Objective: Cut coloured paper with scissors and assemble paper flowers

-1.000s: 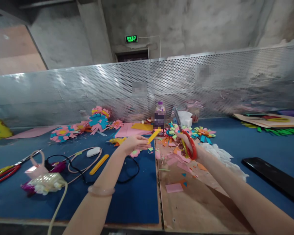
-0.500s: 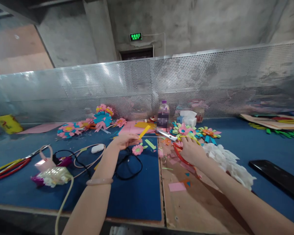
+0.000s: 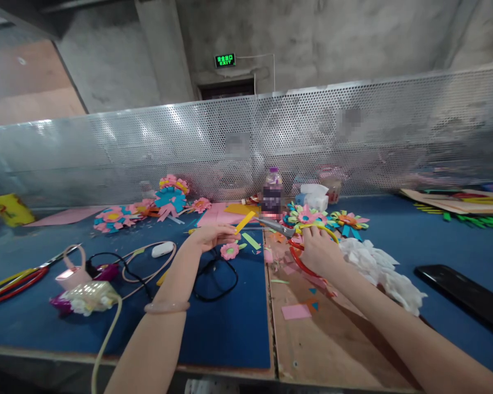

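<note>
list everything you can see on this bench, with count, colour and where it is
yellow paper strip: 1, yellow, pinched in the left hand
scissors: 1, red and yellow handles, in the right hand over the brown board
paper flowers: several, pink, blue, green and orange, along the back by the mesh screen
small pink flower: 1, pink, under the left hand
paper scraps: many, mixed colours, on the brown board
plastic bottle: 1, clear, purple cap, back centre
white tissue: 1 heap, white, right of the board
phone: 1, black, far right
second scissors: 1, red and yellow, far left
black cable: 1, black, on the blue mat
left hand: 1, fingers closed on the strip
right hand: 1, gripping the scissors
</note>
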A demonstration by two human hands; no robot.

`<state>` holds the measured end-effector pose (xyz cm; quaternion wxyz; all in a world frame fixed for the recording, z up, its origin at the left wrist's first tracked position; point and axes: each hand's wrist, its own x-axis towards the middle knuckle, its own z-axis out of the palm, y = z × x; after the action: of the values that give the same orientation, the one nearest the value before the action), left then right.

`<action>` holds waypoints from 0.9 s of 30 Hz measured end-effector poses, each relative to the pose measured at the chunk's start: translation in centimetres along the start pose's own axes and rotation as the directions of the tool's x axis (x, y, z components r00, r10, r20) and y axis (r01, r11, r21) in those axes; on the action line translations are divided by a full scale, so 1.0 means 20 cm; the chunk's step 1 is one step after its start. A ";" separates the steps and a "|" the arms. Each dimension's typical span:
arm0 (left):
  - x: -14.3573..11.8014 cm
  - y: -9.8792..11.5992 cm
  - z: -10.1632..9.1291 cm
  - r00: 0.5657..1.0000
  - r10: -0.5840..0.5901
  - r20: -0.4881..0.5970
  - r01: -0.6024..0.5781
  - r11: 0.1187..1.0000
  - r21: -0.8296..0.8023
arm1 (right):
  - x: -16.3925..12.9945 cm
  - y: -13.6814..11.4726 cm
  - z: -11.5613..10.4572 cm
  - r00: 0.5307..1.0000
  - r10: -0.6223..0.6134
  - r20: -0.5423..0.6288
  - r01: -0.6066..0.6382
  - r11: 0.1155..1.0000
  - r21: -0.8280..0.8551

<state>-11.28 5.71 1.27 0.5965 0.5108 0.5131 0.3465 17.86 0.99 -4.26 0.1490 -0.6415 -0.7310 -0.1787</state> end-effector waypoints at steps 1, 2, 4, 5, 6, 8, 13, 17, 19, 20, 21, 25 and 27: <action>0.00 0.00 0.00 1.000 0.000 0.003 0.000 1.000 -0.001 | 0.00 0.00 0.00 1.000 -0.001 -0.003 0.001 1.000 -0.004; 0.00 0.00 0.01 1.000 -0.002 0.004 0.002 1.000 0.003 | 0.00 0.00 0.00 1.000 0.000 -0.005 0.000 1.000 -0.006; 0.00 -0.01 0.02 1.000 -0.002 0.009 0.002 1.000 0.018 | 0.00 0.01 0.01 1.000 0.004 -0.006 -0.004 1.000 -0.003; 0.00 -0.01 0.02 1.000 -0.002 0.016 0.002 1.000 0.025 | 0.01 0.01 0.01 1.000 0.009 -0.006 -0.009 1.000 0.000; 0.00 -0.01 0.03 1.000 -0.003 0.024 0.002 1.000 0.028 | 0.01 0.01 0.01 1.000 0.015 -0.007 -0.015 1.000 0.005; 0.00 -0.01 0.05 0.999 -0.006 0.038 0.005 1.000 0.030 | 0.01 0.00 0.01 1.000 0.027 -0.011 -0.027 0.999 0.018; -0.01 0.00 0.09 0.998 -0.013 0.062 0.010 0.999 0.049 | 0.00 -0.02 0.00 0.999 0.052 -0.017 -0.051 0.998 0.031; -0.02 0.01 0.11 0.998 -0.010 0.058 0.008 0.999 0.043 | -0.01 -0.03 -0.01 0.998 0.062 -0.001 -0.062 0.997 0.034; -0.02 0.00 0.12 0.998 -0.006 0.062 0.003 0.999 0.041 | -0.01 -0.04 -0.01 0.998 0.067 0.012 -0.068 0.997 0.028; -0.01 0.00 0.12 0.998 -0.004 0.069 0.001 0.999 0.042 | -0.01 -0.04 -0.01 0.997 0.073 0.017 -0.073 0.997 0.020; -0.01 -0.01 0.12 0.997 -0.002 0.077 -0.001 0.999 0.043 | -0.01 -0.04 -0.02 0.997 0.076 0.020 -0.077 0.997 0.009; 0.01 -0.03 0.13 0.996 0.020 0.089 -0.022 0.999 0.028 | -0.01 -0.06 -0.03 0.997 0.076 0.022 -0.076 0.997 -0.018; 0.01 -0.03 0.13 0.996 0.026 0.081 -0.028 0.999 0.021 | -0.01 -0.06 -0.04 0.996 0.085 0.019 -0.085 0.996 -0.021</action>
<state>-8.83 5.12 0.52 0.6062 0.5379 0.4854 0.3279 16.63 0.29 -3.83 0.1429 -0.6753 -0.7025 -0.1734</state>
